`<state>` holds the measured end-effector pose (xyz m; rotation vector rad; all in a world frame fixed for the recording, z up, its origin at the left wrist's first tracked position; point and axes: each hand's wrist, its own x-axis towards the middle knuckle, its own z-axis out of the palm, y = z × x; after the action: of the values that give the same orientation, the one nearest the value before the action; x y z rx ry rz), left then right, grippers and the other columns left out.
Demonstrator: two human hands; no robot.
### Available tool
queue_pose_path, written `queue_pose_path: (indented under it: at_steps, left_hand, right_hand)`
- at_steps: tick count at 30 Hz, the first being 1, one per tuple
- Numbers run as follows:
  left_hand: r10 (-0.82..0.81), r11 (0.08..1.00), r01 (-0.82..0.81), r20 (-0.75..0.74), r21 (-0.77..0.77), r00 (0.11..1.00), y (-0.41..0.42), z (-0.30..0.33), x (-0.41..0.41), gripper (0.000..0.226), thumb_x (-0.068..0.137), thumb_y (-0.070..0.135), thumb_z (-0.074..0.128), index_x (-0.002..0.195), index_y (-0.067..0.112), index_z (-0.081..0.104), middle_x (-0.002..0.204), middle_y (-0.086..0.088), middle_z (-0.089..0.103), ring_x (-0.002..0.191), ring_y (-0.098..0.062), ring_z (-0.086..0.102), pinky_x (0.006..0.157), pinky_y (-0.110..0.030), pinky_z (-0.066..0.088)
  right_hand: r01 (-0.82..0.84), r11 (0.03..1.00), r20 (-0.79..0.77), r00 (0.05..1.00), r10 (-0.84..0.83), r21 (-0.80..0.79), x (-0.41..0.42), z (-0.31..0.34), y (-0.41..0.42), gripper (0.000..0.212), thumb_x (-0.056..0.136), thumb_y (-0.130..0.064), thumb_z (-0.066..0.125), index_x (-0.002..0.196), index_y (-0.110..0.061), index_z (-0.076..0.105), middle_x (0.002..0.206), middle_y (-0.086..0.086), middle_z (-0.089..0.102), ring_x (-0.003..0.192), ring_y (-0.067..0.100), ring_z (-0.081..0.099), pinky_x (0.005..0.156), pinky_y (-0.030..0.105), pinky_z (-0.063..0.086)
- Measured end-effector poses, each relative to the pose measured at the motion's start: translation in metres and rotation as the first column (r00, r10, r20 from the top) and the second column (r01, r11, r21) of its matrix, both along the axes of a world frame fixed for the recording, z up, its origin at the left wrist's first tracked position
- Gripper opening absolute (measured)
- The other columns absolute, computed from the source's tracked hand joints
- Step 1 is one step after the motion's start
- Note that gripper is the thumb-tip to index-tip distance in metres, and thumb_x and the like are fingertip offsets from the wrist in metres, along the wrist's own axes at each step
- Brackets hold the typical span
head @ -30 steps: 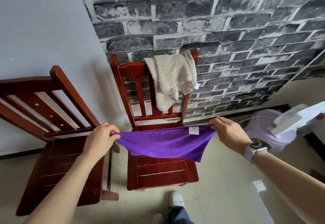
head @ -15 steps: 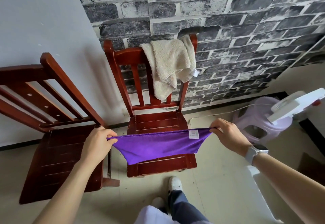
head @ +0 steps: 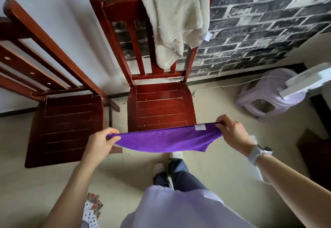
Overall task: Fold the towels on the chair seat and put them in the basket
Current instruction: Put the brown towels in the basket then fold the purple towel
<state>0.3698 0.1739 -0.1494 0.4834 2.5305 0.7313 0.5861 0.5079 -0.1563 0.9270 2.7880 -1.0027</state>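
Hands (head: pixel 100 142) (head: pixel 232 132) pinch purple towel (head: pixel 166 139) corners, stretched before chair seat (head: pixel 161 106).

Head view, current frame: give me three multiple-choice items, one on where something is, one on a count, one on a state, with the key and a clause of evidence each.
1. Where is the cream towel?
A. On the seat
B. Draped over the backrest of the middle chair
C. On the floor

2. How many wooden chairs are in view?
A. One
B. Two
C. Three

3. What state is the purple towel in?
A. Held stretched out between both hands
B. Lying flat on a seat
C. Bunched in one hand

Key: 1 B, it hangs from the top rail over the slats. 2 B, the middle chair and the left chair. 3 A, the left hand and the right hand pinch opposite ends, and the cloth sags between them.
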Motion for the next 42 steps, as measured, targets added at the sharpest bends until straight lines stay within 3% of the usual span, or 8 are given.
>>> queue_pose_path:
  at_steps: [4, 8, 14, 25, 33, 38, 42]
  left_hand:
    - [0.006, 1.000, -0.005, 0.057, -0.017, 0.998, 0.013, -0.014, -0.020, 0.010, 0.076, 0.004, 0.068, 0.085, 0.009, 0.070, 0.076, -0.002, 0.066, 0.071, -0.017, 0.060, 0.070, -0.025, 0.039]
    - [0.020, 0.995, -0.011, 0.088, -0.099, 0.996, 0.032, -0.047, -0.056, 0.010, 0.074, 0.003, 0.070, 0.081, 0.010, 0.071, 0.076, -0.006, 0.069, 0.070, -0.017, 0.061, 0.069, -0.025, 0.040]
    - [0.052, 0.980, -0.039, 0.064, -0.194, 0.997, 0.071, -0.116, -0.117, 0.007, 0.073, 0.006, 0.070, 0.078, 0.011, 0.068, 0.080, -0.010, 0.069, 0.074, -0.022, 0.060, 0.068, -0.027, 0.040]
    - [0.146, 0.974, -0.162, -0.106, -0.156, 0.984, 0.122, -0.206, -0.196, 0.008, 0.077, 0.012, 0.069, 0.085, 0.013, 0.070, 0.091, -0.010, 0.070, 0.086, -0.029, 0.062, 0.071, -0.030, 0.042]
    - [0.095, 0.991, -0.119, -0.323, -0.057, 0.942, 0.139, -0.220, -0.209, 0.011, 0.079, 0.008, 0.066, 0.090, 0.006, 0.067, 0.089, -0.016, 0.069, 0.083, -0.036, 0.061, 0.068, -0.031, 0.042]
    - [0.001, 0.996, -0.027, -0.319, -0.079, 0.948, 0.122, -0.225, -0.188, 0.010, 0.078, 0.001, 0.064, 0.088, 0.001, 0.065, 0.096, -0.017, 0.064, 0.088, -0.035, 0.059, 0.075, -0.035, 0.040]
    - [-0.072, 0.993, 0.036, -0.319, -0.115, 0.945, 0.102, -0.225, -0.156, 0.009, 0.077, -0.002, 0.064, 0.086, -0.001, 0.063, 0.093, -0.019, 0.063, 0.082, -0.037, 0.060, 0.068, -0.043, 0.048]
  right_hand:
    - [-0.023, 1.000, 0.022, 0.999, 0.023, 0.006, -0.016, -0.015, 0.015, 0.006, 0.089, -0.011, 0.053, 0.094, -0.013, 0.056, 0.080, 0.001, 0.060, 0.072, 0.031, 0.057, 0.067, 0.030, 0.039]
    - [-0.090, 0.996, 0.067, 0.994, 0.089, 0.007, -0.048, -0.041, 0.036, 0.017, 0.091, -0.012, 0.051, 0.105, -0.012, 0.062, 0.100, 0.007, 0.069, 0.089, 0.030, 0.063, 0.077, 0.031, 0.046]
    - [-0.162, 0.986, 0.130, 0.979, 0.154, 0.045, -0.119, -0.104, 0.071, 0.018, 0.090, -0.009, 0.052, 0.100, -0.007, 0.067, 0.101, 0.011, 0.068, 0.093, 0.032, 0.062, 0.075, 0.034, 0.045]
    - [-0.087, 0.988, 0.099, 0.992, 0.074, 0.129, -0.216, -0.189, 0.114, 0.022, 0.089, -0.011, 0.052, 0.106, -0.011, 0.066, 0.104, 0.015, 0.061, 0.098, 0.035, 0.056, 0.079, 0.038, 0.046]
    - [0.156, 0.980, -0.082, 0.986, -0.146, 0.125, -0.229, -0.209, 0.115, 0.014, 0.085, -0.006, 0.055, 0.093, -0.002, 0.066, 0.098, 0.018, 0.061, 0.090, 0.035, 0.056, 0.076, 0.038, 0.045]
    - [0.048, 0.980, -0.045, 0.998, -0.040, 0.196, -0.204, -0.216, 0.102, 0.014, 0.085, -0.006, 0.055, 0.093, -0.001, 0.065, 0.095, 0.018, 0.060, 0.088, 0.035, 0.056, 0.074, 0.038, 0.044]
    - [-0.138, 0.949, -0.023, 0.988, 0.151, 0.285, -0.168, -0.220, 0.088, 0.009, 0.081, -0.002, 0.060, 0.089, -0.001, 0.065, 0.084, 0.018, 0.064, 0.077, 0.037, 0.060, 0.070, 0.040, 0.043]
